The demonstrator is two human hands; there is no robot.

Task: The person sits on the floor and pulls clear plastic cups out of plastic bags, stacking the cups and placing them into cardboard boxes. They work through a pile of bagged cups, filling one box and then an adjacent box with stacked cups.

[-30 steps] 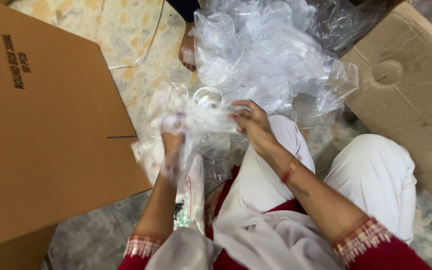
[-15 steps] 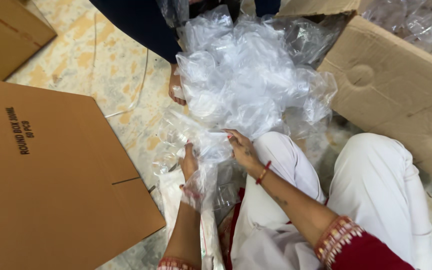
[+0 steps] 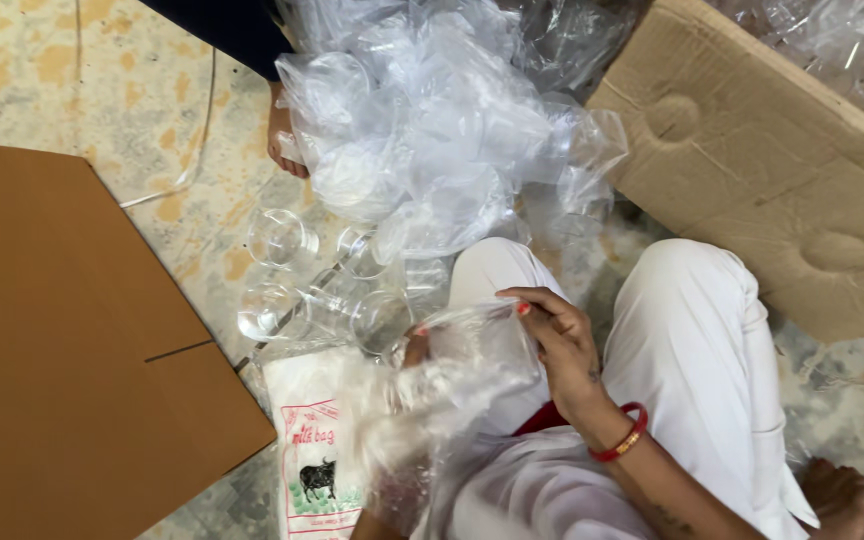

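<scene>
I sit on the floor in white trousers. My right hand [image 3: 559,345], with a red bangle on the wrist, pinches the top edge of a thin clear plastic bag [image 3: 462,385] over my lap. My left hand [image 3: 414,350] is mostly hidden behind the same bag, with only a fingertip showing, and seems to hold it from the other side. Several clear plastic cups [image 3: 327,295] lie on the floor just beyond the bag. A large heap of crumpled clear plastic bags [image 3: 432,130] rises behind the cups.
A flat brown cardboard sheet [image 3: 62,360] lies on the left. Another cardboard box [image 3: 772,170] is at the right. A white printed bag [image 3: 312,460] lies by my knee. Another person's bare foot [image 3: 282,140] and dark garment stand at the top. The floor is mottled stone.
My hands have drawn back from the heap toward my lap with the clear bag. The view has dropped lower, and the cups on the floor have come into sight.
</scene>
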